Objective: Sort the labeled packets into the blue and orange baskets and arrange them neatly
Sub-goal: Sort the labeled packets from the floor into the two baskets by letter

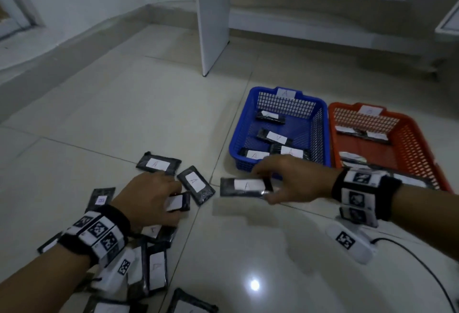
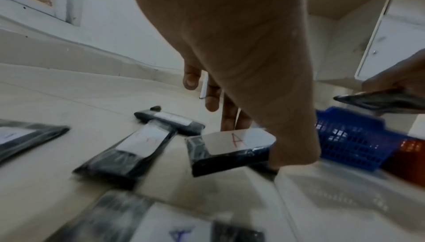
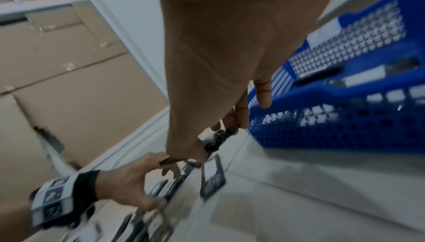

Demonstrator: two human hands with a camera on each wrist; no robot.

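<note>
Packets of glossy black film, flat and rectangular with white paper labels, lie scattered on the smooth tiled floor (image 1: 124, 114) at its near-left side. The right hand (image 1: 295, 178) pinches one packet (image 1: 244, 187) by its end, level and clear of the floor, just in front of the blue basket (image 1: 320, 136), a rectangular plastic lattice holding four packets beside the orange basket (image 1: 417, 143). The left hand (image 1: 151, 197) curls thumb and fingers round a second packet marked A (image 2: 227, 147).

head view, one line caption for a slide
Right hand holds an A packet near the blue basket; left hand grips another.
</note>
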